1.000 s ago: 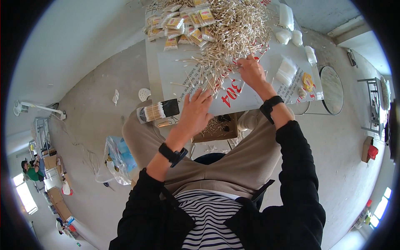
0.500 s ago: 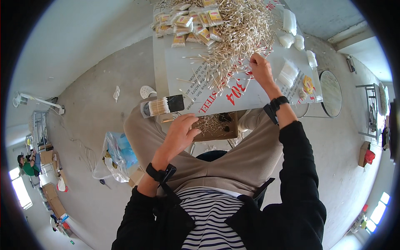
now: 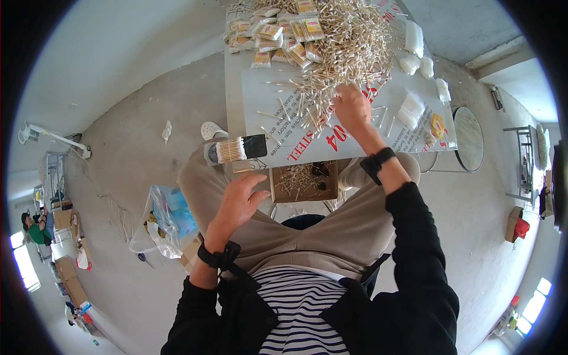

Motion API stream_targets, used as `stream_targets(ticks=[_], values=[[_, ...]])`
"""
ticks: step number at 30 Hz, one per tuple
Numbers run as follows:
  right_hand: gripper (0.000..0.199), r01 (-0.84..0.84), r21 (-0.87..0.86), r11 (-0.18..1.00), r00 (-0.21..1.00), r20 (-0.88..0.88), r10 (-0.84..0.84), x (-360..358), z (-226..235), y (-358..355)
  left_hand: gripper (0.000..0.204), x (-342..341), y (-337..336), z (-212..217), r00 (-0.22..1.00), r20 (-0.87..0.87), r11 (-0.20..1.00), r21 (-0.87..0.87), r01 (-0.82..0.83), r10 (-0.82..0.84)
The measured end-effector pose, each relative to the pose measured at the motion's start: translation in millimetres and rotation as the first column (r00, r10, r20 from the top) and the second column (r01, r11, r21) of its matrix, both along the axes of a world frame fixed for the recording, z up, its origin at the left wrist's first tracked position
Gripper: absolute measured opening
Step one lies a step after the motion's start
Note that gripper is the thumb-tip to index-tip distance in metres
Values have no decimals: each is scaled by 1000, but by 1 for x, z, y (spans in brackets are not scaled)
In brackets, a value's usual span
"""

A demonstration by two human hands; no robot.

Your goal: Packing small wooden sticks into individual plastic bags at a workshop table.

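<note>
The left hand point(image 3: 239, 198), spread over the near edge of the counter point(image 3: 248, 89) a second ago, has drawn back above the left thigh point(image 3: 204, 174), uncovering the left end of the cardboard box point(image 3: 303, 196). The right hand point(image 3: 353, 109), to the right of the loose swabs point(image 3: 316, 106) half a second earlier, has shifted left and closer to the body, now covering part of the red lettering point(image 3: 305, 149).

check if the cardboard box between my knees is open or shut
Open: no lid covers the visible part of the cardboard box, and loose cotton swabs show inside.
</note>
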State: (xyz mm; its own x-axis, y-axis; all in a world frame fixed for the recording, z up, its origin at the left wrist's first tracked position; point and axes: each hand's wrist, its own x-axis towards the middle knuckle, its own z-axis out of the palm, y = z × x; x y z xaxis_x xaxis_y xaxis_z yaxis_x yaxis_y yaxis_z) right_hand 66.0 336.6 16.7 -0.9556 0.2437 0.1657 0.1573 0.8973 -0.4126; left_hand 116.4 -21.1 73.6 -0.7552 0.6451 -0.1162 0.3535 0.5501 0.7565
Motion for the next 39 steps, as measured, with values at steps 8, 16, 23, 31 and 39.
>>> stream_targets(ticks=[8, 16, 23, 31, 39], values=[[19, 255, -183, 950, 967, 21, -255, -20, -48, 38, 31, 7, -8, -7, 995, 91, 999, 37, -37, 34], [4, 245, -623, 743, 967, 101, -234, 17, -51, 49, 35, 5, -2, -9, 988, 145, 998, -33, -55, 59], [12, 323, -712, 623, 945, 211, -249, 19, -35, 48, 35, 6, -2, -5, 992, 120, 998, -34, -43, 47], [19, 284, -113, 952, 948, -114, -297, 6, -30, 18, 34, -5, 2, -6, 994, 82, 998, -4, -69, 69], [19, 130, -115, 985, 979, -145, -146, 24, -39, 17, 52, -33, 76, -21, 949, -226, 975, -66, 212, -221]])
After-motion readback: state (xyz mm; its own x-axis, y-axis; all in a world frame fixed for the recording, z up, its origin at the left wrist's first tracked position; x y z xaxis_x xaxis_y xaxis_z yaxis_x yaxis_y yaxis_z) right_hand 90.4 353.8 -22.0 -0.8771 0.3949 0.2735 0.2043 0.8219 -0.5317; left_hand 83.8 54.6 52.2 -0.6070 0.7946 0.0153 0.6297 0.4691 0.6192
